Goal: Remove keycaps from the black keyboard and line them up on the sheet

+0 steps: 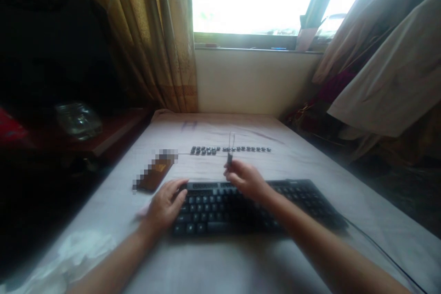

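A black keyboard lies on the white-covered surface in front of me, its top rows partly hidden behind my right hand and forearm. My left hand grips the keyboard's far left corner, thumb on top and fingers along the edge. Above the keyboard's back edge, my right hand pinches the dark handle of a wire keycap puller. Its two thin wire prongs point up and away, with nothing visible between them. Beyond it, several loose dark keycaps are lined up in rows, the left part doubled.
A brown phone-like object, partly pixelated, lies left of the keyboard. Crumpled white plastic is at the near left. The keyboard's cable runs off to the right. Curtains and hanging cloth flank a bright window.
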### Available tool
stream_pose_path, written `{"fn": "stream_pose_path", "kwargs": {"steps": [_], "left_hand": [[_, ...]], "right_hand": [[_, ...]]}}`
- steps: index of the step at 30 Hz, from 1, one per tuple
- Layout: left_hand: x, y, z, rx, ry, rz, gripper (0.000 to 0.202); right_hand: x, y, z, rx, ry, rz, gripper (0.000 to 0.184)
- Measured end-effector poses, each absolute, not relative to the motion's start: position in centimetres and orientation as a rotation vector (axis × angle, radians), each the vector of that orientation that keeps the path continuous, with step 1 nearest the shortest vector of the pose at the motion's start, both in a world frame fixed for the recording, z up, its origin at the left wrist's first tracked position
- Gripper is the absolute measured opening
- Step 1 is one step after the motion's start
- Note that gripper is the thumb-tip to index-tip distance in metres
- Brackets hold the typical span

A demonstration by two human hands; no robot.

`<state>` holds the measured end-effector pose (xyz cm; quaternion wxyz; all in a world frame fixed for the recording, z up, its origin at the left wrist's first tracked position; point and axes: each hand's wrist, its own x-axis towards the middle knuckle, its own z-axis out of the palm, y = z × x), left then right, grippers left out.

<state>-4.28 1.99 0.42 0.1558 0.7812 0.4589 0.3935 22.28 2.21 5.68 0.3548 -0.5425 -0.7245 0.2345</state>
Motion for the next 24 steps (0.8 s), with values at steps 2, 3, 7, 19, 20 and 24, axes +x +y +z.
{"fn": "stream_pose_path", "kwargs": {"steps": [2, 3, 7, 19, 20, 24], "left_hand": [[-4.2, 2.1, 0.3, 2.221, 1.334, 1.077, 0.036], [-4.2, 2.2, 0.3, 2.211, 1.338, 1.056, 0.039], [-3.6, 2.6, 1.1, 2.159, 1.345, 0.984, 0.038], [-0.6, 3.5, 1.2, 1.793, 1.422, 1.045, 0.058], [-0.6, 3.4, 1.3, 1.781, 1.412, 1.048, 0.058], [-0.7, 3.1, 1.6, 1.736, 1.381, 1.05, 0.057]], "right_hand": [[22.5, 1.5, 5.2, -1.323, -1.572, 0.963, 0.013], [22.5, 1.3, 5.0, -1.282, -1.446, 1.104, 0.012], [21.9, 1.0, 4.8, -1.22, -1.215, 1.333, 0.013], [21.2, 3.8, 4.7, -1.199, -1.395, 1.467, 0.017], [21.1, 3.7, 4.5, -1.201, -1.418, 1.476, 0.015], [20.9, 3.6, 3.9, -1.225, -1.489, 1.477, 0.007]]}}
